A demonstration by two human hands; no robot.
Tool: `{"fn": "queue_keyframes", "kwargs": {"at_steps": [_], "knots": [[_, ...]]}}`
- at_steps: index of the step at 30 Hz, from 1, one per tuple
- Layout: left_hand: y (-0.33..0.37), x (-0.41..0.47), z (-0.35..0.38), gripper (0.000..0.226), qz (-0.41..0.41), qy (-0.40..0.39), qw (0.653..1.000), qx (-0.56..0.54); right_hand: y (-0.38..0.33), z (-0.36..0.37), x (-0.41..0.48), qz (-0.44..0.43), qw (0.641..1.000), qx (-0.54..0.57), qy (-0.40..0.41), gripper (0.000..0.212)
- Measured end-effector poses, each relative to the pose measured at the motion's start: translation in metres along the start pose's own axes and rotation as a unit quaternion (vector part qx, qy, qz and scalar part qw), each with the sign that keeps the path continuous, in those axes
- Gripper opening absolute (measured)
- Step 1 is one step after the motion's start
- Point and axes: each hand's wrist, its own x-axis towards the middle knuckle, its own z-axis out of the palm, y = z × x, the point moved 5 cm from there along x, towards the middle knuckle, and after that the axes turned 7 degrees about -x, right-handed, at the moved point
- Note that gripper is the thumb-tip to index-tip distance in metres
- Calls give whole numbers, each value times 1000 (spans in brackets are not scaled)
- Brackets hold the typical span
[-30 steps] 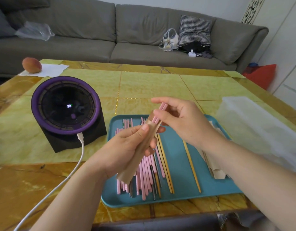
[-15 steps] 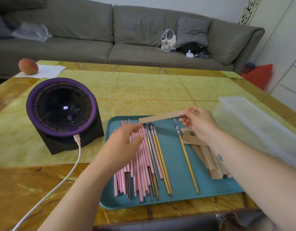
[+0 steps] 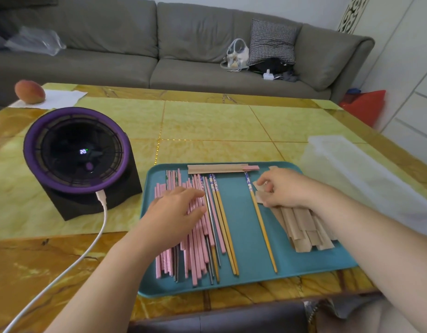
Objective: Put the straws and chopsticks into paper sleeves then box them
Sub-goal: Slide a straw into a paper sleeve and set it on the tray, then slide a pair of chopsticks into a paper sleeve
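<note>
Left hand (image 3: pixel 179 207) flat, fingers loose on the pink straws (image 3: pixel 198 248), left side of the tray (image 3: pixel 241 236). Right hand (image 3: pixel 282 188) pinching the top paper sleeve (image 3: pixel 261 197) of the right stack. Suggest: peel off one sleeve only, single out one straw.

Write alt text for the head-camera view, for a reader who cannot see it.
Over a teal tray, a person's left hand rests on a pile of pink straws while the right hand pinches at a stack of brown paper sleeves. One filled sleeve lies along the tray's far edge.
</note>
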Motion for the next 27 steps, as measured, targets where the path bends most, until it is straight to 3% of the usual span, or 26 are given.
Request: {"fn": "queue_keyframes", "kwargs": {"at_steps": [7,10,12,14,17,22,24,27], "knots": [[-1,-1,2,44,10,-1,1000,6,-3,-9,-6,-11,999,5,35,31],[0,2,-3,39,45,50,997,-21,-15,-44,-18,-36,994,40,98,22],[7,1,-11,36,70,97,988,-94,-31,-67,-28,-73,982,85,151,29],[15,-2,-17,38,73,109,964,-232,-56,-82,-40,-129,958,195,164,21],[25,-6,-16,49,54,34,894,-443,-87,-86,-50,-193,905,355,134,5],[30,-9,-12,30,15,-34,830,-556,-95,-72,-47,-215,861,448,107,3],[26,-8,-15,27,-2,-13,814,-581,-77,-64,-33,-147,880,432,130,14],[15,-6,-22,26,-38,42,797,-602,-45,-38,-11,-29,972,190,137,22]]}}
